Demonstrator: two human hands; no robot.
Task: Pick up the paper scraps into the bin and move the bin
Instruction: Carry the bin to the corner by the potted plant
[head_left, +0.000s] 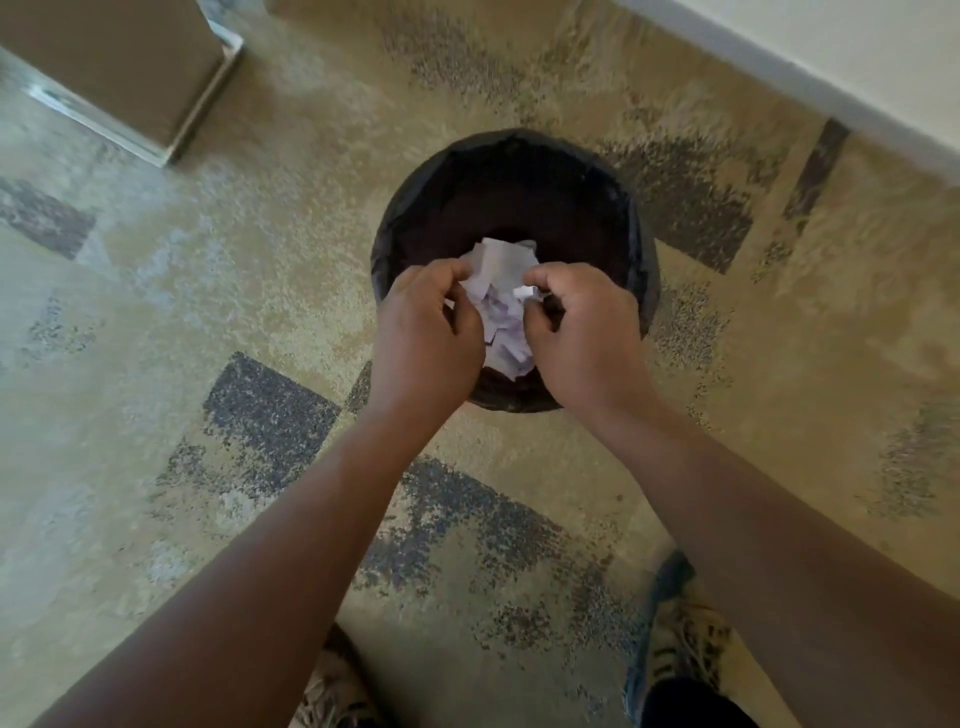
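Curled fingers of the left hand (423, 332) and right hand (582, 332) clutch a bunch of white paper scraps (501, 306) between them, held over the near rim of a round black-lined bin (639, 249) (its inside dark). The bin stands on patterned carpet (208, 291), a wall (857, 57) far right.

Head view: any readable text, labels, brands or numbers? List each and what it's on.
None can be read.
White paper scraps, bunched between the left hand and right hand: no print visible.
Round black bin with black liner: no label or mark shows.
Brown box-like object at top left: plain and blurred.
Patterned shoes at the bottom edge: stripes only, no legible brand.
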